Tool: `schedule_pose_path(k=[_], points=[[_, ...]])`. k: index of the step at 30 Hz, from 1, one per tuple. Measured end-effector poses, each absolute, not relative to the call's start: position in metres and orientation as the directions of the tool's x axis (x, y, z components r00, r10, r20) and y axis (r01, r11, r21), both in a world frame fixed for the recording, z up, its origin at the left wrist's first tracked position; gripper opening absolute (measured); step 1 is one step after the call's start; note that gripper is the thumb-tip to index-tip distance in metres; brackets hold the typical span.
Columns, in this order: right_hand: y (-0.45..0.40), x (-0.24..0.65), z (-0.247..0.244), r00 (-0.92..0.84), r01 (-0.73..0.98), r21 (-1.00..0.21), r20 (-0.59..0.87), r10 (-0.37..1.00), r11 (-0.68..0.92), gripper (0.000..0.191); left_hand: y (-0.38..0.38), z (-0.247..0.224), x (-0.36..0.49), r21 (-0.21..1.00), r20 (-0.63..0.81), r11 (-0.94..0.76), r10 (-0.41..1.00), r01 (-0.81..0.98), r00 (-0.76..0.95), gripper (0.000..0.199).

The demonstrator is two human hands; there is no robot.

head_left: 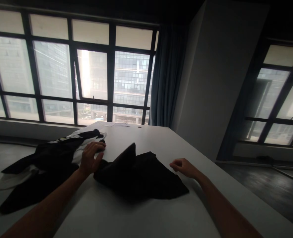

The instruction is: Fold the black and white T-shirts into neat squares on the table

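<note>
A black piece of cloth (141, 175), seemingly a garment, lies crumpled on the white table (146, 219), with one corner standing up in a peak. At its left end is my left hand (92, 158), fingers bent and thumb apart, close to the cloth's edge; I see nothing held in it. My right hand (183, 168) hovers just beyond the cloth's right edge, its fingers curled in toward the thumb, with no cloth visible between them. Left of my left hand, a heap of black and white clothes (54, 153) spreads over the table.
White papers (116, 125) and a round dark cable hole (139, 127) are at the table's far end. Behind stand large windows (92, 76), a blue curtain (166, 79) and a wide pillar (211, 79). The table's right edge borders the dark floor (258, 188).
</note>
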State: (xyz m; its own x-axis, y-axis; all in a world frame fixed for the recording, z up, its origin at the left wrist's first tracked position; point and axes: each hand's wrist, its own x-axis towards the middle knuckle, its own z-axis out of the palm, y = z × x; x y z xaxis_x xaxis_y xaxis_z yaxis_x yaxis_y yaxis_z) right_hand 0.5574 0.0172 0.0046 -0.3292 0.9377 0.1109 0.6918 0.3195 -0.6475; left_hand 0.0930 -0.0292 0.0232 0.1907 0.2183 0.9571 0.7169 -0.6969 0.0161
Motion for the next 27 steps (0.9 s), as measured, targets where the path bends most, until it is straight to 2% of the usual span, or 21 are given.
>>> schedule_pose_path(k=[3, 5, 7, 8, 10, 12, 13, 15, 17, 19, 22, 24, 25, 27], points=[[0.012, 0.540, 0.001, -0.334, 0.717, -0.580, 0.202, 0.921, 0.387, 0.046, -0.036, 0.017, 0.121, 0.074, 0.835, -0.753, 0.405, 0.654, 0.372, 0.023], [0.010, 0.524, -0.006, -0.421, 0.702, -0.543, 0.206, 0.883, 0.461, 0.054, -0.040, 0.011, 0.142, 0.126, 0.636, -0.738, 0.573, 0.663, 0.517, 0.037], [0.011, 0.509, -0.013, -0.479, 0.697, -0.498, 0.213, 0.851, 0.517, 0.048, -0.043, 0.004, 0.156, 0.156, 0.400, -0.699, 0.691, 0.698, 0.602, 0.056], [0.012, 0.503, -0.016, -0.490, 0.705, -0.473, 0.215, 0.845, 0.529, 0.039, -0.043, 0.001, 0.160, 0.165, 0.308, -0.684, 0.720, 0.710, 0.622, 0.056], [0.017, 0.500, -0.020, -0.474, 0.743, -0.413, 0.232, 0.850, 0.527, 0.022, -0.039, -0.002, 0.159, 0.175, 0.218, -0.663, 0.747, 0.728, 0.628, 0.034], [0.024, 0.507, -0.017, -0.395, 0.796, -0.350, 0.316, 0.862, 0.493, 0.016, -0.031, 0.001, 0.145, 0.196, 0.277, -0.625, 0.774, 0.755, 0.569, 0.019], [0.028, 0.515, -0.015, -0.323, 0.825, -0.328, 0.391, 0.862, 0.459, 0.017, -0.026, 0.005, 0.134, 0.219, 0.367, -0.594, 0.785, 0.774, 0.499, 0.019], [0.034, 0.537, -0.007, -0.120, 0.870, -0.337, 0.561, 0.819, 0.359, 0.017, -0.018, 0.016, 0.106, 0.320, 0.606, -0.515, 0.757, 0.795, 0.247, 0.016], [0.036, 0.561, 0.000, 0.084, 0.866, -0.420, 0.656, 0.750, 0.271, 0.015, -0.014, 0.028, 0.079, 0.445, 0.783, -0.458, 0.616, 0.770, -0.086, 0.018], [0.034, 0.581, 0.006, 0.157, 0.781, -0.556, 0.615, 0.772, 0.285, 0.017, -0.016, 0.037, 0.058, 0.469, 0.859, -0.465, 0.438, 0.751, -0.265, 0.022], [0.026, 0.595, 0.011, -0.012, 0.515, -0.789, 0.384, 0.923, 0.335, 0.037, -0.025, 0.046, 0.051, 0.380, 0.925, -0.576, 0.262, 0.724, -0.277, 0.029], [0.022, 0.594, 0.011, -0.110, 0.385, -0.868, 0.296, 0.949, 0.315, 0.049, -0.029, 0.047, 0.057, 0.336, 0.942, -0.668, 0.222, 0.664, -0.253, 0.035], [0.021, 0.591, 0.010, -0.121, 0.376, -0.872, 0.287, 0.950, 0.312, 0.051, -0.029, 0.046, 0.062, 0.341, 0.940, -0.689, 0.251, 0.640, -0.232, 0.038], [0.021, 0.580, 0.005, -0.149, 0.465, -0.825, 0.285, 0.947, 0.321, 0.048, -0.024, 0.039, 0.070, 0.405, 0.891, -0.655, 0.438, 0.638, -0.115, 0.042]])
